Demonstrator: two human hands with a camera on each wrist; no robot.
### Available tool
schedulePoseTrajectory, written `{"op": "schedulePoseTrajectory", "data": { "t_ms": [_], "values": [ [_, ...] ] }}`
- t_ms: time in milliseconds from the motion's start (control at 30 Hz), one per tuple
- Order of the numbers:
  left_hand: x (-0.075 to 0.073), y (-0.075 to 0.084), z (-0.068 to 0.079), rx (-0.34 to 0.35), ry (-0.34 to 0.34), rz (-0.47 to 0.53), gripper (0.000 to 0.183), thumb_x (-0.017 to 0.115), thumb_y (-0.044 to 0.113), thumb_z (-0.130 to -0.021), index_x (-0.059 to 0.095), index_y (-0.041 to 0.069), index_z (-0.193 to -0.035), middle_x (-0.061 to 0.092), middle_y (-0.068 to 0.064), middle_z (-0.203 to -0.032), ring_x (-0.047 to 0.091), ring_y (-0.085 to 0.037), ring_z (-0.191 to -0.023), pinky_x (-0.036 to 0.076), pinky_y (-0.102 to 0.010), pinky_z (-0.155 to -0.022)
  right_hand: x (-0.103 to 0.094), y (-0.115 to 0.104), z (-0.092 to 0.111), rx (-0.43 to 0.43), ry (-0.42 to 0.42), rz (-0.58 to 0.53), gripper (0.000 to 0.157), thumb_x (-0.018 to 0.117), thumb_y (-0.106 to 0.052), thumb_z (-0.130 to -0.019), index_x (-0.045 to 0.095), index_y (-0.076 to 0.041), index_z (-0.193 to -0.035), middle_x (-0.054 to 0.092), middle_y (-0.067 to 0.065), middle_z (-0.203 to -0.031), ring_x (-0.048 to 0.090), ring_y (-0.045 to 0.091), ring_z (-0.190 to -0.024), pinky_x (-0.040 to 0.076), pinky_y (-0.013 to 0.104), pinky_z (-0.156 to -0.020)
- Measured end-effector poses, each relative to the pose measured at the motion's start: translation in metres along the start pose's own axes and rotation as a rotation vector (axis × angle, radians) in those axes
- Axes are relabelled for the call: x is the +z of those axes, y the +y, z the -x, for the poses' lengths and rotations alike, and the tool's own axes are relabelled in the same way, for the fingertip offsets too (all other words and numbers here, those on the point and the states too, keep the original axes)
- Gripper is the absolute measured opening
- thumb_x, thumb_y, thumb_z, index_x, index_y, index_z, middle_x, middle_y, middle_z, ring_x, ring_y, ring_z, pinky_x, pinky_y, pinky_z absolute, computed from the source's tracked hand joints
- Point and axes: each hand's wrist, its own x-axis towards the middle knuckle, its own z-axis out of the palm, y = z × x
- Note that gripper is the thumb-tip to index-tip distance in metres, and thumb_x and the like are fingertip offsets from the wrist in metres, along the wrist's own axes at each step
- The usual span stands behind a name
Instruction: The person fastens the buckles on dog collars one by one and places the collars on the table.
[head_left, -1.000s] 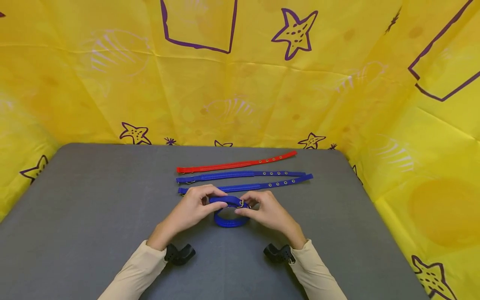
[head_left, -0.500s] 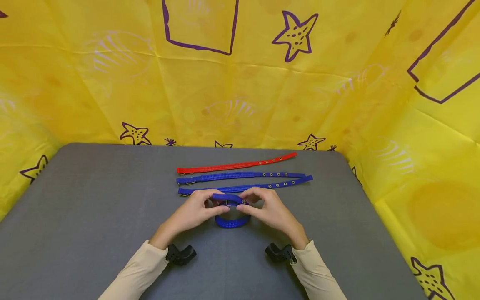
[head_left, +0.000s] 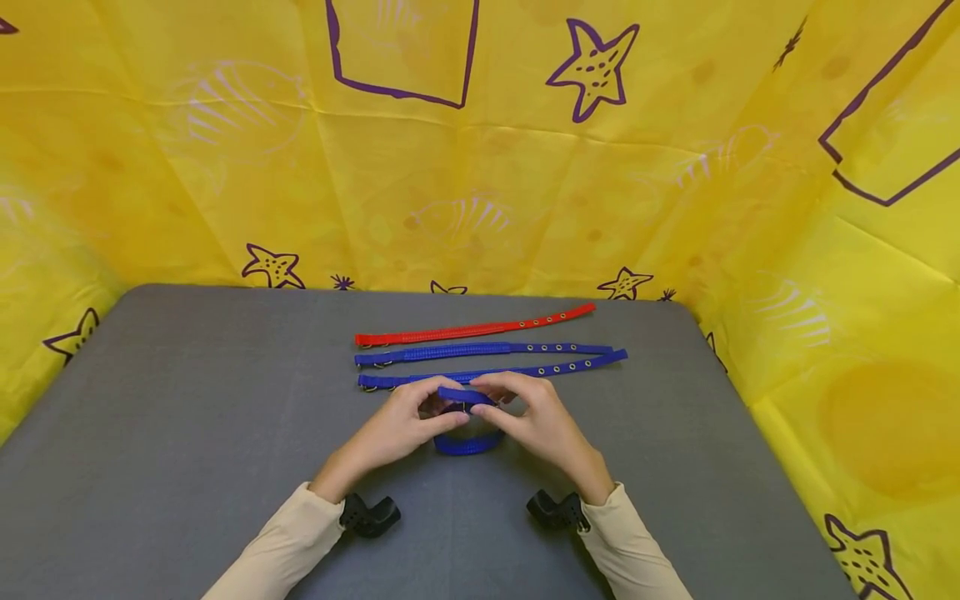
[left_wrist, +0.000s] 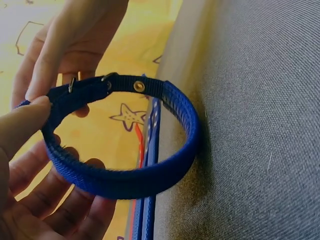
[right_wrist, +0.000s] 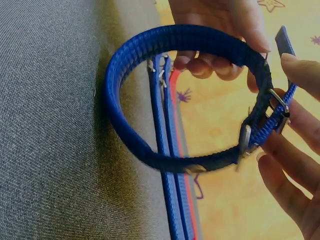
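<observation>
A blue dog collar [head_left: 468, 447], bent into a loop, is between both hands above the grey table. My left hand [head_left: 411, 418] pinches its upper left side, the thumb inside the loop in the left wrist view. My right hand [head_left: 534, 408] holds the buckle end, thumb against the loose strap tip [right_wrist: 284, 41]. The strap passes through the metal buckle [right_wrist: 279, 102], and a metal ring [right_wrist: 244, 140] sits beside it. A brass eyelet [left_wrist: 139, 86] shows on the band. In the head view, fingers hide part of the buckle area.
Behind the hands, a red collar [head_left: 450, 335] and two blue collars [head_left: 457, 352] lie stretched out on the grey table [head_left: 195, 433]. The nearer blue collar [head_left: 555, 368] is partly covered by the hands. A yellow patterned cloth [head_left: 390, 167] stands around the table's back and sides.
Both hands have drawn closer together at the top of the loop, the left moving right. The buckle has become more hidden by the right fingers. The collars on the table stay put.
</observation>
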Motion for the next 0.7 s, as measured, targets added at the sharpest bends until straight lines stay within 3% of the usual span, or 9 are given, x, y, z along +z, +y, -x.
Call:
{"op": "schedulePoseTrajectory", "data": {
  "t_ms": [233,467,700],
  "values": [
    [0.0033,0.0018,0.0016,0.057,0.061,-0.018,0.014,0.07,0.027,-0.093,0.068,0.019,-0.104,0.059,0.002,-0.091,0.052,-0.012,-0.08,0.044,-0.023,-0.069,0.0018,0.0016,0.0001,-0.031,-0.005,-0.025,0.03,0.074,-0.007,-0.088,0.07,-0.006,-0.118,0.075,0.008,-0.105,0.07,0.014,-0.084,0.058,0.029,-0.073],
    [0.0027,0.004,0.0022,0.074,0.103,-0.053,0.021,0.07,0.028,-0.093,0.07,0.02,-0.113,0.067,0.002,-0.107,0.061,-0.013,-0.093,0.051,-0.026,-0.077,0.0018,0.0016,-0.0008,-0.049,0.033,-0.028,0.034,0.073,-0.004,-0.088,0.068,-0.003,-0.121,0.076,0.009,-0.098,0.071,0.014,-0.081,0.057,0.026,-0.072],
    [0.0004,0.0027,0.002,0.101,0.103,-0.064,0.025,0.072,0.026,-0.092,0.071,0.014,-0.115,0.066,0.001,-0.103,0.057,-0.01,-0.086,0.049,-0.024,-0.07,0.0006,0.006,-0.0005,-0.081,0.06,-0.006,0.034,0.073,-0.002,-0.087,0.068,-0.003,-0.121,0.076,0.012,-0.095,0.071,0.014,-0.076,0.057,0.025,-0.069]
  ]
}}
